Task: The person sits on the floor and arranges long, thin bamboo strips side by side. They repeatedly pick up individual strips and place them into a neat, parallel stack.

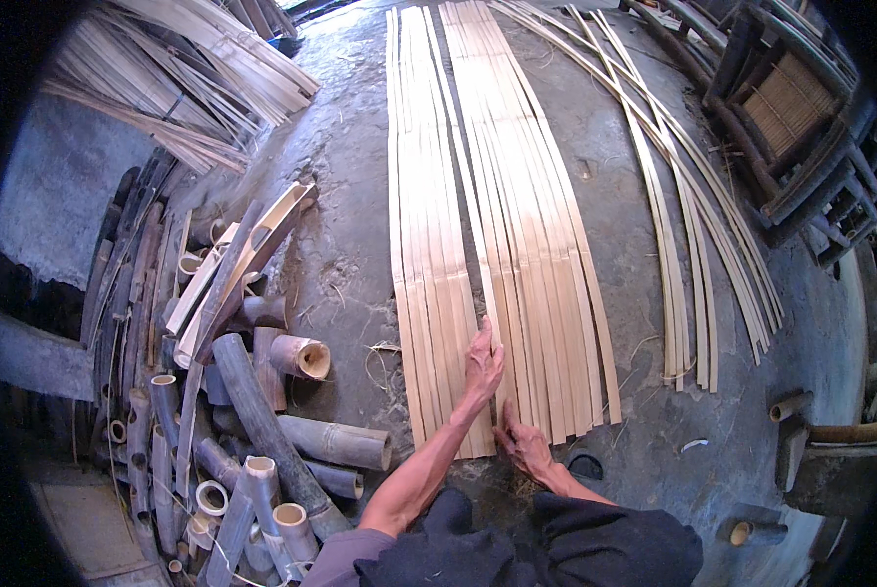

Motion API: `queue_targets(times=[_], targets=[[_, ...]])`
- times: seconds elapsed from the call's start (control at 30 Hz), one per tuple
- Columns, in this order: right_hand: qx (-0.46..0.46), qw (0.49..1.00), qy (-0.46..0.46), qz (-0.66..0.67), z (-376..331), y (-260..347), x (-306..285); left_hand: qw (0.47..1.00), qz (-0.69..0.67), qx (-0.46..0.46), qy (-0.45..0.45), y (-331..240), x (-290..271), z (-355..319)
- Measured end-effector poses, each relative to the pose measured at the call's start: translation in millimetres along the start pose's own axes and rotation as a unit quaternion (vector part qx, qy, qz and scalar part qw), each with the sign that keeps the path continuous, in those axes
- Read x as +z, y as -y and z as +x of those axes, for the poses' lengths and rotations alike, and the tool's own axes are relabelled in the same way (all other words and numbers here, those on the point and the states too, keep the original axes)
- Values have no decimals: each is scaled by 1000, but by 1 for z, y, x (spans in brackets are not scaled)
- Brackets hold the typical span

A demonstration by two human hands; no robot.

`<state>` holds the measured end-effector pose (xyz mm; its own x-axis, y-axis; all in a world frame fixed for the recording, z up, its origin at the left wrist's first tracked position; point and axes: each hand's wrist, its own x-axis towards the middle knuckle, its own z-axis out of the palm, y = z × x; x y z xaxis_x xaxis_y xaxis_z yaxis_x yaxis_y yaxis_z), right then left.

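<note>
Long, pale bamboo strips lie side by side on the floor in two groups, a left row (429, 245) and a wider right row (536, 245), running away from me. Along the gap between them is a single bamboo strip (488, 293). My left hand (484, 364) is closed on this strip partway along, its fingers pointing away from me. Closer to my body, my right hand (527, 446) pinches at the strip's near end, beside the right row's ends. Its fingertips are only partly visible.
Cut bamboo tubes (336, 440) and split pieces are heaped at my left. A bundle of strips (194, 78) lies at the far left. Several loose strips (693, 215) cross on the right, near a dark bamboo chair (786, 108). Grey concrete floor (350, 254) shows between.
</note>
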<state>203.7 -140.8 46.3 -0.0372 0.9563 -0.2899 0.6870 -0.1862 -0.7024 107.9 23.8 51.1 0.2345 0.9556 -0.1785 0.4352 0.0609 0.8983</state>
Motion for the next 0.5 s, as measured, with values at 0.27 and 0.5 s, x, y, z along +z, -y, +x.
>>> queue_targets(times=[0.27,0.5], targets=[[-4,999,34,-26,-9,-1,9,998,7,64,-26,42,10,-6],[-41,999,-9,-20,-1,-16,19,984,133,112,-38,41,10,0]])
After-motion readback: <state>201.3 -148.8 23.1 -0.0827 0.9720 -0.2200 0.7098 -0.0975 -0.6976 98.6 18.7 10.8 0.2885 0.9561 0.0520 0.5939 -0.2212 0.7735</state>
